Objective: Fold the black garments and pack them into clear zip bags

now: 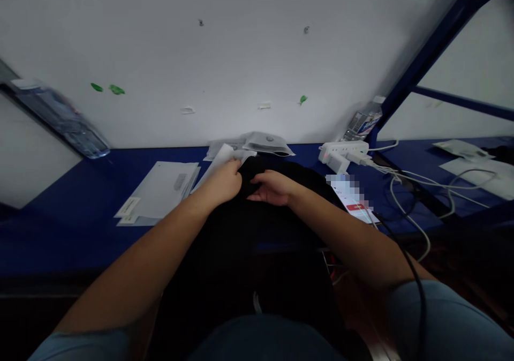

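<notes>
A blue worktop (80,227) runs along a white wall. White envelopes (158,189) lie to the left of the hands, clear plastic bags (267,142) just behind them, and a white power strip (343,152) with trailing cables (417,181) to the right, near a phone (355,200) and a water bottle (363,121). A black garment (249,232) is spread from the worktop's middle down over its near edge. The left hand (225,181) and right hand (273,187) both pinch its far edge, fingers closed on the cloth, almost touching each other.
</notes>
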Available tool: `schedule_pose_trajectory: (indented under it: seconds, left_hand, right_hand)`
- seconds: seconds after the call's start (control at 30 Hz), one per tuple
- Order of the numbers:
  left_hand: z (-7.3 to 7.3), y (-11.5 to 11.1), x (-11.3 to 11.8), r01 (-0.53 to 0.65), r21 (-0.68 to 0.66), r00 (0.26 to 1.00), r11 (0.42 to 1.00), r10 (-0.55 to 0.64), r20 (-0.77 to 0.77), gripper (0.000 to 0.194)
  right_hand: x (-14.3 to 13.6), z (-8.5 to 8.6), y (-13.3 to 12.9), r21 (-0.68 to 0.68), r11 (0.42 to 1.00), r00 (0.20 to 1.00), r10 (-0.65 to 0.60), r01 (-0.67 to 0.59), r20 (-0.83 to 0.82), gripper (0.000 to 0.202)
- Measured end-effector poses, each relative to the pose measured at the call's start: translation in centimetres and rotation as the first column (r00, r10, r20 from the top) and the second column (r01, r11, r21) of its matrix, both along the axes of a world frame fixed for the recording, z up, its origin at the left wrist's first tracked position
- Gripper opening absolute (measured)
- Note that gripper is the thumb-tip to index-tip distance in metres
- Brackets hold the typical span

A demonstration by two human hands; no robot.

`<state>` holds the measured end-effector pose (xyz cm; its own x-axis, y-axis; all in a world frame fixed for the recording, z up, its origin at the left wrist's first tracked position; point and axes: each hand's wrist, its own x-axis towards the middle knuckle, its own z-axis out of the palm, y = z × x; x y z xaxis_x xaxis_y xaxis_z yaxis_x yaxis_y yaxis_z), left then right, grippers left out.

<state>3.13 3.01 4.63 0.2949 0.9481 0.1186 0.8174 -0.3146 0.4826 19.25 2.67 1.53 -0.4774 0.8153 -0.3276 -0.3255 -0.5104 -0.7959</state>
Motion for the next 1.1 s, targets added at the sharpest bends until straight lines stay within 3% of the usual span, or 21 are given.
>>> schedule_pose_trajectory:
  seconds: [0.2, 0.4, 0.53, 0.63, 0.73, 0.87, 0.97, 1.1]
  left_hand:
    - [-0.4, -0.1, 0.7, 0.001, 0.016, 0.990, 1.000, 0.001, -0.138, 0.049]
    - [0.2, 1.5, 0.7, -0.048, 0.114, 0.971, 0.992, 0.073, -0.229, 0.042]
    - [-0.4, 2.1, 0.8, 0.001, 0.159, 0.970, 0.987, 0.038, -0.241, 0.041]
    - [-1.0, 1.9, 1.0, 0.012, 0.185, 0.972, 0.983, 0.032, -0.233, 0.043]
    - [-1.2, 1.5, 1.3, 0.007, 0.205, 0.975, 0.979, 0.038, -0.218, 0.049]
    - [-0.9, 1.0, 1.8, 0.047, 0.247, 0.984, 0.968, -0.002, -0.179, 0.052]
    - [-0.7, 0.5, 2.0, 0.065, 0.250, 0.983, 0.966, -0.020, -0.181, 0.052]
    - [-0.8, 0.0, 2.0, 0.066, 0.251, 0.976, 0.966, -0.010, -0.219, 0.052]
  right_hand:
    - [0.0, 0.0, -0.1, 0.052, 0.998, 0.995, -0.034, 0.029, 0.097, 0.027]
    - [-0.6, -0.1, -0.3, 0.148, 0.988, 0.975, -0.062, 0.030, 0.212, 0.038]
    - [-1.0, -0.4, -0.2, 0.228, 0.961, 0.915, -0.226, 0.154, 0.335, 0.034]
    - [-0.9, -0.5, 0.0, 0.287, 0.934, 0.896, -0.304, 0.213, 0.325, 0.028]
    - [-0.8, -0.5, 0.2, 0.331, 0.924, 0.941, -0.269, 0.192, 0.206, 0.017]
    - [-0.9, -0.4, 0.1, 0.303, 0.944, 0.981, -0.167, 0.130, 0.099, 0.028]
    - [-0.9, -0.4, 0.0, 0.293, 0.953, 0.989, -0.108, 0.074, 0.100, 0.029]
    - [-0.8, -0.7, 0.1, 0.379, 0.921, 0.965, -0.176, 0.091, 0.196, 0.021]
